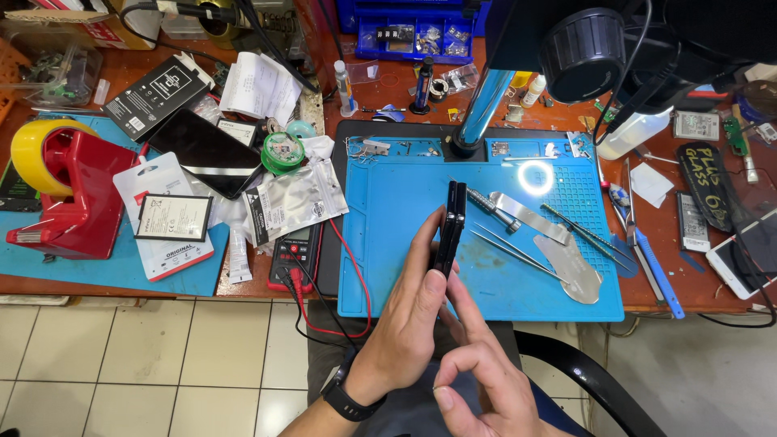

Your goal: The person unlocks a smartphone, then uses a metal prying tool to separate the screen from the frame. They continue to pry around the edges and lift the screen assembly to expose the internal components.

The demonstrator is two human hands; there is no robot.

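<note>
Right hand (486,380), loose w/ nothing in it, sits at 5 o'clock of the thin black slab phone (450,226) that left hand (409,324) pinches edge-on over the blue silicone mat (388,267); prob light, stiff, slick n fragile, so grip the side edges.

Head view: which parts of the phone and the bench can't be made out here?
- Phone: held edge-on by the left hand, so its front and back faces are hidden.
- Right hand: palm and wrist cut off by the bottom edge.
- Microscope: upper body cut off by the top edge.
- Parts in the blue tray: too small to identify.
</note>
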